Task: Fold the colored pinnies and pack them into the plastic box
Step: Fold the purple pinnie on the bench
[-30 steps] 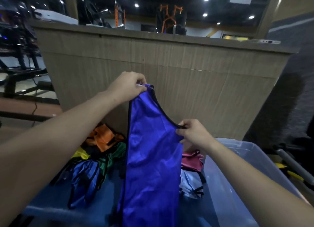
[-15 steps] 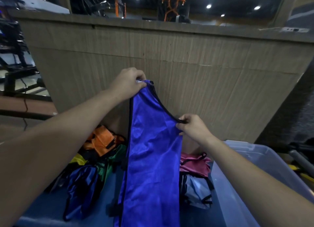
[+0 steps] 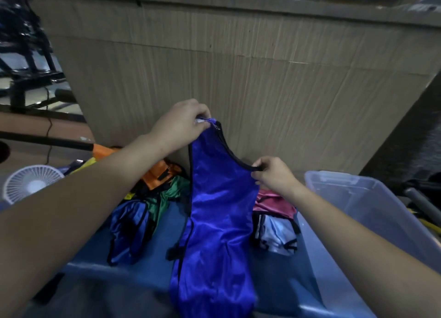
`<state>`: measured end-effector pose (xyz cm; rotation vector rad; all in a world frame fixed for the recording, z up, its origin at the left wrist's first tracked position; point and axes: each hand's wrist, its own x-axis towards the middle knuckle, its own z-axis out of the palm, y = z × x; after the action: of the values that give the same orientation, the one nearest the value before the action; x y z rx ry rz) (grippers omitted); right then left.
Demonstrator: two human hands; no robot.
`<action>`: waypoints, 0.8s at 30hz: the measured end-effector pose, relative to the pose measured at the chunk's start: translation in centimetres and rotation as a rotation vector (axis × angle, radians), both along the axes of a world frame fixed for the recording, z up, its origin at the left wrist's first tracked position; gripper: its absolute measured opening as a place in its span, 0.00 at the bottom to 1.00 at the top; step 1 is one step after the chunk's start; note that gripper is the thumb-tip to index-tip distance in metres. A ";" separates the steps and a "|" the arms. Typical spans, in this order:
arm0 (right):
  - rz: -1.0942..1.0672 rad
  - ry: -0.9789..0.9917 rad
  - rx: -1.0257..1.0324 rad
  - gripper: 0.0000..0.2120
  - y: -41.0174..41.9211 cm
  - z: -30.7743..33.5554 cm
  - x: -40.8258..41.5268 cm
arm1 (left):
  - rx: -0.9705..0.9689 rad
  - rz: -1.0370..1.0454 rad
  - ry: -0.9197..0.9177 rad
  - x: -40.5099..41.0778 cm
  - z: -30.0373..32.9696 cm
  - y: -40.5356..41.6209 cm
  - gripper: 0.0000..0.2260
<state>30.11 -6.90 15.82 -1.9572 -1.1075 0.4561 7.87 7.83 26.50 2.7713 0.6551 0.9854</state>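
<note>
Two bare hands hold one blue pinny upright above a blue surface. The left hand is the higher; its fingers are curled round the top of the garment's shoulder strap, pinching the gathered fabric at its peak. The right hand sits lower and to the right, thumb and fingers closed on the black-trimmed edge where the curved armhole binding ends. Between the two hands the black trim runs in a downward arc. The pinny hangs from these two points in a long, narrow column, doubled lengthwise, its lower end draped over the near edge of the blue surface and running out of view at the bottom. Left of it lies a loose heap of other pinnies: an orange one at the back, a green one touching it, a yellow one partly hidden behind the left forearm, and a darker blue one with black trim in front. Right of the held garment, a pink pinny lies on top of a pale, whitish one; both lie just beside the clear plastic box, which stands at the right. Its contents cannot be made out. A small white fan stands at the far left. A wood-grain panel rises behind everything.
</note>
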 end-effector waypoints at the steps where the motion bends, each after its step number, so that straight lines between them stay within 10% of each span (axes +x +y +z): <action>1: 0.004 -0.016 -0.012 0.07 -0.5 -0.4 -0.2 | -0.006 -0.006 -0.001 -0.5 -0.4 -0.6 0.05; 24: 0.098 -0.262 -0.117 0.17 -9.5 -9.9 -6.7 | 0.041 -0.062 0.065 -11.0 -15.6 -16.3 0.02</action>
<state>23.40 -16.45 5.94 -2.1154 -1.3731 0.3283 -3.08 -8.45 10.94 2.8511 0.5600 0.9110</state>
